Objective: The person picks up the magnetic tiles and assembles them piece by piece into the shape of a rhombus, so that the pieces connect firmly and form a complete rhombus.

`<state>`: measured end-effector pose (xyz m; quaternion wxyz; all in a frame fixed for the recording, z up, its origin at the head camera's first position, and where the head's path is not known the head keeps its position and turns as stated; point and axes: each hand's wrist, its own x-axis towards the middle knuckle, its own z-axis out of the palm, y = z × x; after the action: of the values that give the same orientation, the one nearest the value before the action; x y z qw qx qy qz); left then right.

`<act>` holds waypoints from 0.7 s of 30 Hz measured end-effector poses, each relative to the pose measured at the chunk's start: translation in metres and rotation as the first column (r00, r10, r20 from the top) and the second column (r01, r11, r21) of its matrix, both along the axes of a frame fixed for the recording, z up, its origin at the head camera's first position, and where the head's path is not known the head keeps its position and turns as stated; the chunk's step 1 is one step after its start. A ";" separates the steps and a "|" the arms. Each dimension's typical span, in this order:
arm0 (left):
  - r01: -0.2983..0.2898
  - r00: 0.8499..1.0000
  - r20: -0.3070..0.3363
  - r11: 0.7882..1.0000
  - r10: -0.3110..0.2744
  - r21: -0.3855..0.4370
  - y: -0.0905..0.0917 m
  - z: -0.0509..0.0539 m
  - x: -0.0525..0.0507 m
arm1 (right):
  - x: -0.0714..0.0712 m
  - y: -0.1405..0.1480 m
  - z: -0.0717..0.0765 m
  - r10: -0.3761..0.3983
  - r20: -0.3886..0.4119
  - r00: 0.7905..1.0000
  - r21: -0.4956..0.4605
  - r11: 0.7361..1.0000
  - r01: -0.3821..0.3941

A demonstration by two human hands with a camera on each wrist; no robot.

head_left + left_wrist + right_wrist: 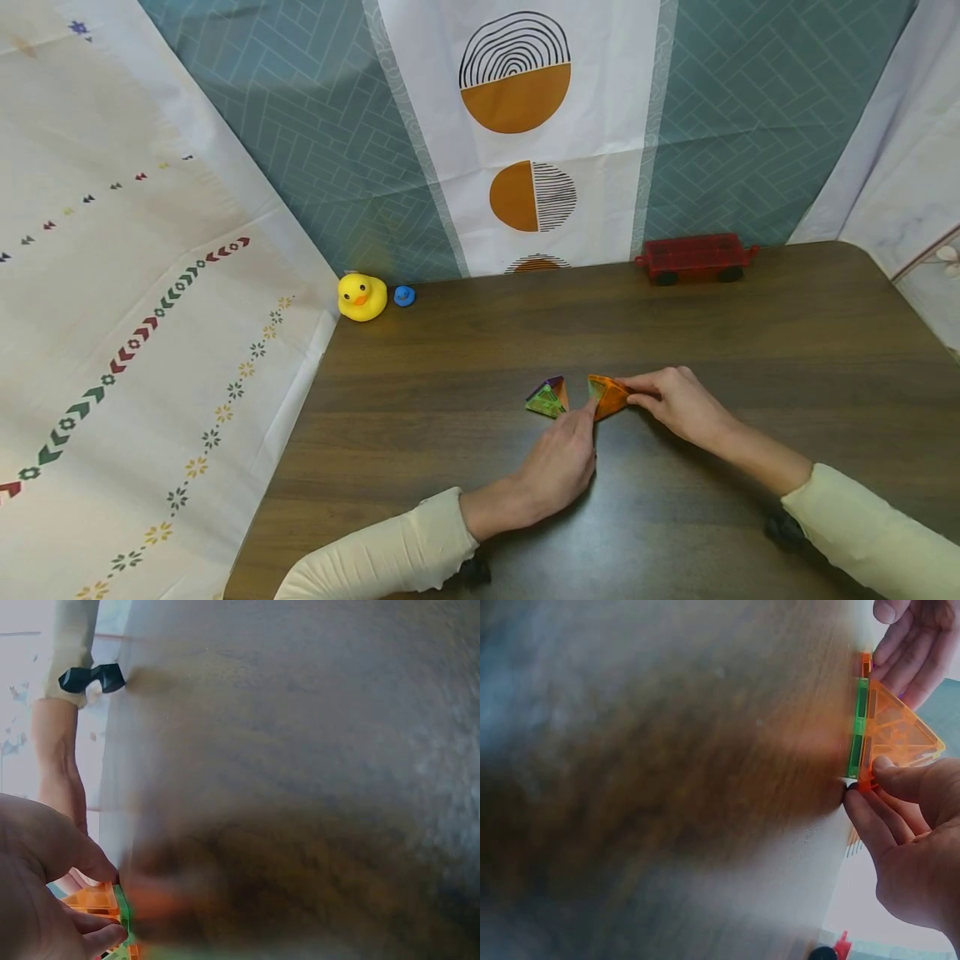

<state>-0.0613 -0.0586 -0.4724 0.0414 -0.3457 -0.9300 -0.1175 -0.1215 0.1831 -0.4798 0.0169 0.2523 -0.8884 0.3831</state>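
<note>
Two small built pieces of translucent magnetic tiles stand on the table. The right one is an orange tile pyramid (pixel 611 398) with a green tile (pixel 858 727) along its base. My right hand (pixel 686 406) pinches its right corner between thumb and fingers. My left hand (pixel 558 462) reaches in from the front, index finger extended to the pyramid's near left side. In the left wrist view, thumb and fingers are apart around the orange and green tiles. A green and purple tile piece (pixel 547 398) stands just left of the pyramid, partly behind the left hand.
A yellow rubber duck (pixel 362 297) and a small blue duck (pixel 404 296) sit at the table's back left corner. A red wheeled tile car (pixel 693 258) stands along the back edge. Patterned cloth hangs behind and to the left of the wooden table (pixel 420 375).
</note>
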 end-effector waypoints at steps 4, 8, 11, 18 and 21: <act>-0.001 0.999 0.039 1.000 0.001 0.006 -0.002 0.003 -0.001 | 0.001 0.000 0.001 0.006 0.001 1.000 -0.004 1.000 -0.006; 0.011 0.998 0.057 1.000 -0.012 0.018 -0.007 0.009 -0.002 | 0.002 0.000 0.002 0.009 0.017 1.000 -0.005 1.000 -0.009; 0.047 0.998 0.040 0.998 -0.049 0.039 -0.013 0.016 -0.006 | 0.003 0.000 0.004 0.013 0.031 0.999 0.000 1.000 -0.013; 0.085 0.994 0.043 0.964 -0.099 0.253 -0.031 0.029 -0.028 | 0.005 0.000 0.011 -0.011 0.045 0.999 -0.001 1.000 0.011; 0.092 0.994 0.024 0.921 -0.109 0.379 -0.039 0.031 -0.041 | 0.005 -0.001 0.014 -0.025 0.038 0.999 -0.023 0.999 0.026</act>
<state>-0.1022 -0.0978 -0.4414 0.0804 -0.3760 -0.8717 -0.3037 -0.1164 0.1824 -0.4662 0.0080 0.2334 -0.8871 0.3982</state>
